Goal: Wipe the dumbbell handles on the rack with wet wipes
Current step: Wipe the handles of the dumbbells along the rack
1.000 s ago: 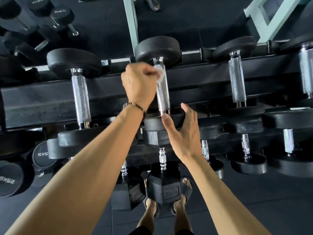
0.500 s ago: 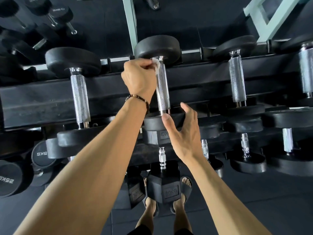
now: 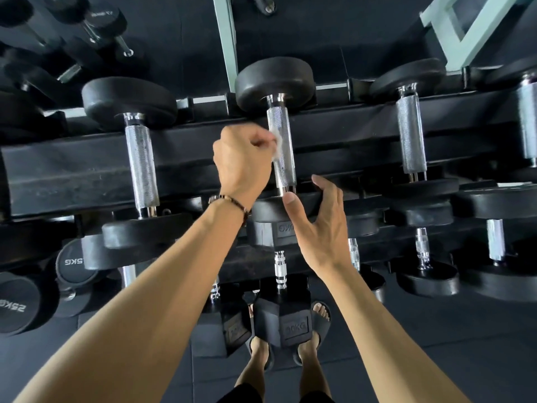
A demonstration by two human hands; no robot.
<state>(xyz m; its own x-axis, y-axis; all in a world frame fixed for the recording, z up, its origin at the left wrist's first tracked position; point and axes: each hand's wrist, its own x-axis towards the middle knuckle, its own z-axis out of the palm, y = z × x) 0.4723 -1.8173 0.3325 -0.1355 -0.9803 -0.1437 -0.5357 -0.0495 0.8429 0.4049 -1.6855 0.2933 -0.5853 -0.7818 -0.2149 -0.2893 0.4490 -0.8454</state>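
The middle dumbbell on the top rack shelf has a knurled steel handle (image 3: pixel 282 146) between two black round heads. My left hand (image 3: pixel 242 161) grips a white wet wipe (image 3: pixel 277 146) and holds it against the left side of that handle, about halfway along. My right hand (image 3: pixel 319 225) holds the near head (image 3: pixel 270 209) of the same dumbbell, thumb on its top edge by the handle's lower end and fingers curled over its right side.
Neighbouring dumbbells lie on the black rack (image 3: pixel 72 175): one to the left (image 3: pixel 141 167), one to the right (image 3: pixel 411 135). More dumbbells fill the lower shelves and floor, including a hex one (image 3: pixel 290 315) above my sandalled feet. A pale green frame (image 3: pixel 225 39) stands behind.
My left hand with the wipe has slid down the handle from its far end near the upper head to about the middle. My right hand has stayed on the near head.
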